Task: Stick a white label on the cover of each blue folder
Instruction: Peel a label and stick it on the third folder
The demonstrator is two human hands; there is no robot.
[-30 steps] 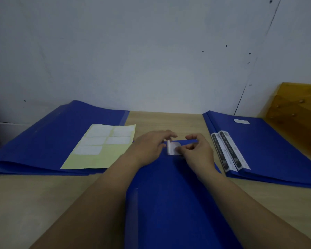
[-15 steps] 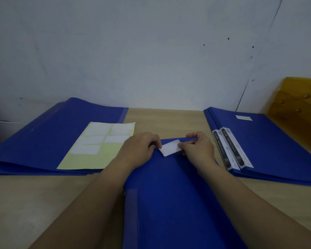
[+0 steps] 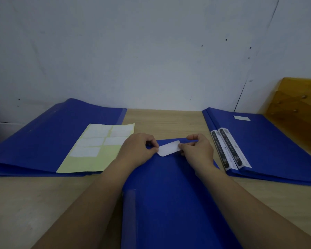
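Both hands hold one white label (image 3: 169, 149) over the middle blue folder (image 3: 169, 194).
Left hand (image 3: 138, 151) pinches its left end, right hand (image 3: 196, 150) its right end, near the folder's far edge.

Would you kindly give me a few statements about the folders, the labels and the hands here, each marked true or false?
1. Both hands pinch one white label over the middle folder. True.
2. The left hand rests flat on the label sheet. False: it pinches the label's left end.
3. The label sheet lies on the left folder pile. True.
4. The right folder pile has no label on top. False: a stuck label sits near its far edge.
5. The right hand holds a pen. False: it pinches the label's right end.
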